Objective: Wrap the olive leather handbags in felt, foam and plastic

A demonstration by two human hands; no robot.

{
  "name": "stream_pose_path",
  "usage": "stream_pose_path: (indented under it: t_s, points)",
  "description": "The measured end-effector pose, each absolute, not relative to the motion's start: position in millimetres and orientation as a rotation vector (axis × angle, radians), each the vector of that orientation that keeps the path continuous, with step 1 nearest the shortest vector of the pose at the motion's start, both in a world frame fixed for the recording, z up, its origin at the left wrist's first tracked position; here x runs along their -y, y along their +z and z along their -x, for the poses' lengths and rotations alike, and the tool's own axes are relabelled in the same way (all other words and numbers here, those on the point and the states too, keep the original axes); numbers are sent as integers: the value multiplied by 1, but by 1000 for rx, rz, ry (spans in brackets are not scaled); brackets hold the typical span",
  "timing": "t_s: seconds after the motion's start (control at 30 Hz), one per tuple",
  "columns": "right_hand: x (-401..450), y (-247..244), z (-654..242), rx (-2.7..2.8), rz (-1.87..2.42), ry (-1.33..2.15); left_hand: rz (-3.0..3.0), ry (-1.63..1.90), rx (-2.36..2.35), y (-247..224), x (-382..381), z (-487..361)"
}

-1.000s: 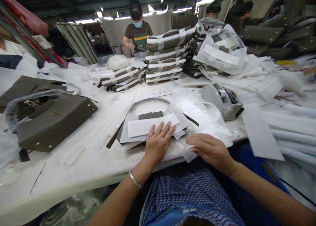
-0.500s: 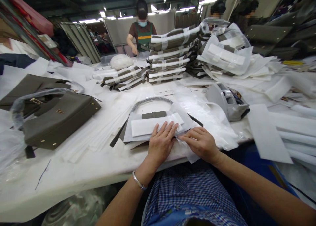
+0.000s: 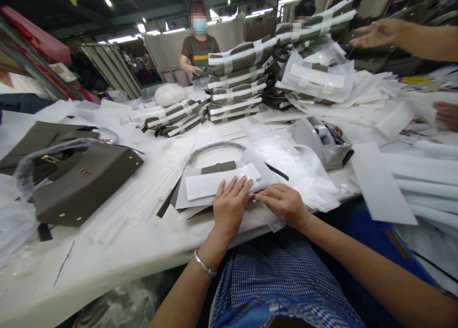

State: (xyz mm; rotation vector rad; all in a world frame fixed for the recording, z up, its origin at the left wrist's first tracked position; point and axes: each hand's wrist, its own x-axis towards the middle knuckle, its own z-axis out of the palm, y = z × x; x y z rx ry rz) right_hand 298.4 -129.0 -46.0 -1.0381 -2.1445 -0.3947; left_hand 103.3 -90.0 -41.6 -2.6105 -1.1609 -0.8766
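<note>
A white foam strip (image 3: 202, 185) lies over pale paper on a dark olive bag piece (image 3: 219, 166) at the table's front edge. A wrapped, curved handle (image 3: 214, 149) arches behind it. My left hand (image 3: 231, 206) rests on the strip's right end and the paper, fingers spread. Beside it, my right hand (image 3: 284, 205) is closed, thumb and forefinger pinched at the bundle's lower right edge. What sits in the pinch is too small to make out.
An olive handbag (image 3: 89, 180) stands at the left. Wrapped bags (image 3: 236, 89) are stacked behind. A grey tape dispenser (image 3: 322, 144) is at the right, near foam sheets (image 3: 382, 182). A masked person (image 3: 200, 51) stands across the table; another person's hand (image 3: 379, 32) reaches in from the right.
My right hand has moved slightly closer to my left. Another person's arm and fingers have appeared at the right, and one more wrapped bag lies on the stack. The view has shifted slightly.
</note>
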Motion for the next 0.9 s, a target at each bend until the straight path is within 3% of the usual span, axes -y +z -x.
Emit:
stream_pose_path:
  t_s: [0.5, 0.9]
  points:
    - [183, -61, -355, 2514, 1027, -19, 2540, -901, 1051, -48, 88, -102]
    - [173, -62, -312, 2171, 948, 22, 2521, -886, 1075, -54, 89, -102]
